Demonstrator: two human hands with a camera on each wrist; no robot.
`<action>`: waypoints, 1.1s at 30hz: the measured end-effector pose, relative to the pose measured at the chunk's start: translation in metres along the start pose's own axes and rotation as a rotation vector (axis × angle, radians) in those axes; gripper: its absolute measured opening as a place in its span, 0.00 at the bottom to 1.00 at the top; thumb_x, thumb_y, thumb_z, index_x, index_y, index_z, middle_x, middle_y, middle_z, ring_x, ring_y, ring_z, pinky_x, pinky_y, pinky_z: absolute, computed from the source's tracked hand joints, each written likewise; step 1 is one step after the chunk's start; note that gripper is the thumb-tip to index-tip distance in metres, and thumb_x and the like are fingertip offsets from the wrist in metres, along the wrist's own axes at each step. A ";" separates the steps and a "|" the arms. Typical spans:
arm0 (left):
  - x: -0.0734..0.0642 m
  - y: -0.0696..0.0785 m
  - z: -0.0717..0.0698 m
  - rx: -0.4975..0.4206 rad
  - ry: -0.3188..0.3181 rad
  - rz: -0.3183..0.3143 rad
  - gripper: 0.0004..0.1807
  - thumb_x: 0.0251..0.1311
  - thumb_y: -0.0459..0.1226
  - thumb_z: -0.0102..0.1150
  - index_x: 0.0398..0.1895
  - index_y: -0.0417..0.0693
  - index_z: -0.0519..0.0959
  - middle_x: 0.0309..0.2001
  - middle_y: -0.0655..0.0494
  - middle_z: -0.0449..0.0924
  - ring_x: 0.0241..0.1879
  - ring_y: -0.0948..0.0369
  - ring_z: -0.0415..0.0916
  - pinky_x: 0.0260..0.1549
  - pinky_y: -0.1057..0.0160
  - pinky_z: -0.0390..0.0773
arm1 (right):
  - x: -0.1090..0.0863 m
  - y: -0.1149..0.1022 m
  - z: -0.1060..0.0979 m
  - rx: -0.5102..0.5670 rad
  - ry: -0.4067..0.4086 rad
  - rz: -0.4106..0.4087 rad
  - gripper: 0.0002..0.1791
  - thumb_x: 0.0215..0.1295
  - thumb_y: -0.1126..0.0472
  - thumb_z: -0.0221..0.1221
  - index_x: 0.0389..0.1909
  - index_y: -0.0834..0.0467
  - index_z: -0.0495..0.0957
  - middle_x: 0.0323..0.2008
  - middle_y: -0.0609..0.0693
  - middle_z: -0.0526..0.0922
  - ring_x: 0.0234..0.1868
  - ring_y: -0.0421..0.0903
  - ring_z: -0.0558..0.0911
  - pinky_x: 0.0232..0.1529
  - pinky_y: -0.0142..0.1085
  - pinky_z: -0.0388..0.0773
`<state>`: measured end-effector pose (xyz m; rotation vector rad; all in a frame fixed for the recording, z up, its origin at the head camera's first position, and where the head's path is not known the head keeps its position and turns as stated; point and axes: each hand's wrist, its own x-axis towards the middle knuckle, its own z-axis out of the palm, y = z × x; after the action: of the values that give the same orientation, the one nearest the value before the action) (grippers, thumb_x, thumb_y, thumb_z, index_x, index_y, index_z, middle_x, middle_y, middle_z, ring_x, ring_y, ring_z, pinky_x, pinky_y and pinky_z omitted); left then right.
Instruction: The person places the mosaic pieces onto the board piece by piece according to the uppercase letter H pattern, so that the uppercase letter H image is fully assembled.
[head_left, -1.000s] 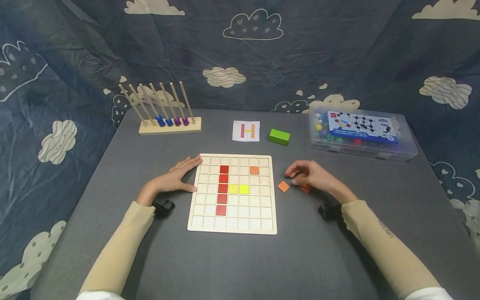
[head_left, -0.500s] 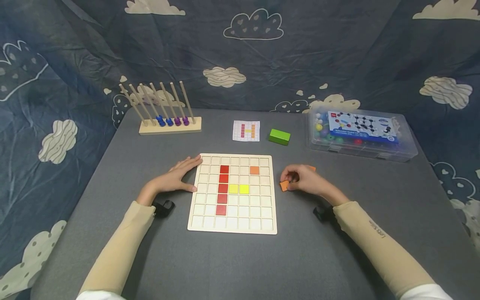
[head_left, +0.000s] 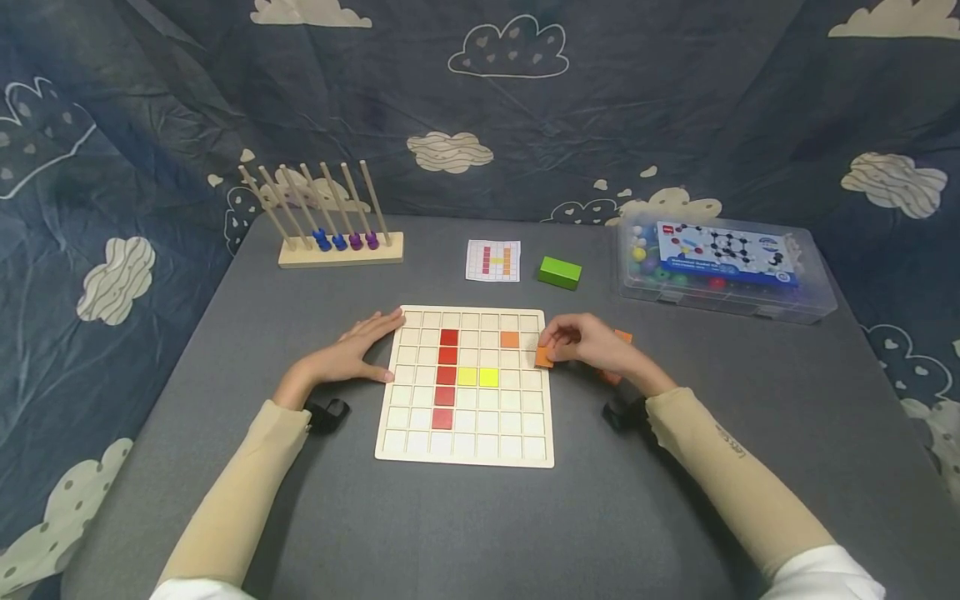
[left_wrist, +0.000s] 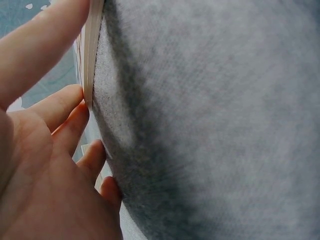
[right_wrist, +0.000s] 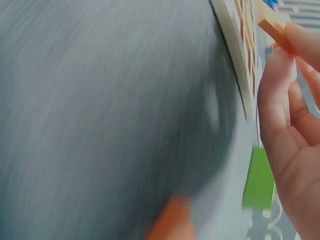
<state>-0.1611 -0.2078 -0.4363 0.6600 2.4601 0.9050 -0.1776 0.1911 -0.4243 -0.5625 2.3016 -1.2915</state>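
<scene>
A pale wooden grid board (head_left: 467, 437) lies on the grey table, with a column of red square tiles (head_left: 446, 376), two yellow tiles (head_left: 477, 377) and one orange tile (head_left: 509, 340) set in its cells. My left hand (head_left: 347, 354) rests against the board's left edge, fingers spread and straight; the left wrist view shows the fingertips (left_wrist: 75, 92) right at the rim. Between thumb and fingers my right hand (head_left: 588, 340) pinches an orange square tile (head_left: 543, 357), held over the board's right edge. The right wrist view shows this tile (right_wrist: 272, 31) tilted in the fingertips.
More orange tiles (head_left: 623, 337) lie on the table beside and partly under the right hand. Behind the board are a small pattern card (head_left: 492, 261) and a green block (head_left: 559, 272). A peg stand (head_left: 341, 257) is back left, a clear plastic case (head_left: 726, 271) back right.
My right hand has taken hold of an orange tile from the table and carried it left to the board's right edge. The left hand has stayed put.
</scene>
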 end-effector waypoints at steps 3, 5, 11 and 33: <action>0.001 -0.002 0.000 0.004 0.001 0.004 0.51 0.55 0.45 0.68 0.75 0.41 0.48 0.76 0.45 0.39 0.73 0.45 0.30 0.67 0.43 0.31 | 0.012 -0.007 0.011 0.007 -0.008 -0.019 0.07 0.58 0.73 0.60 0.38 0.65 0.80 0.32 0.54 0.80 0.31 0.48 0.76 0.33 0.34 0.74; 0.002 -0.003 0.000 0.005 0.001 0.006 0.51 0.55 0.46 0.68 0.75 0.41 0.48 0.76 0.45 0.40 0.73 0.45 0.29 0.67 0.43 0.31 | 0.020 -0.010 0.018 -0.024 -0.006 -0.046 0.07 0.57 0.73 0.60 0.37 0.65 0.80 0.31 0.53 0.80 0.30 0.47 0.76 0.31 0.34 0.73; 0.002 -0.003 0.000 0.001 -0.002 0.001 0.51 0.55 0.46 0.68 0.76 0.42 0.47 0.76 0.46 0.39 0.73 0.46 0.29 0.67 0.43 0.31 | 0.031 -0.020 0.035 -0.220 0.041 -0.116 0.07 0.53 0.74 0.61 0.32 0.62 0.80 0.25 0.47 0.78 0.26 0.42 0.73 0.29 0.33 0.70; 0.001 -0.001 0.000 0.004 -0.001 0.005 0.51 0.55 0.44 0.67 0.75 0.40 0.47 0.76 0.45 0.39 0.73 0.45 0.29 0.67 0.43 0.30 | -0.012 0.017 -0.028 0.123 0.133 0.061 0.12 0.63 0.67 0.61 0.45 0.70 0.77 0.37 0.59 0.80 0.34 0.46 0.78 0.36 0.36 0.78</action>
<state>-0.1617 -0.2079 -0.4371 0.6681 2.4610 0.9019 -0.1857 0.2252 -0.4238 -0.3719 2.3055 -1.4687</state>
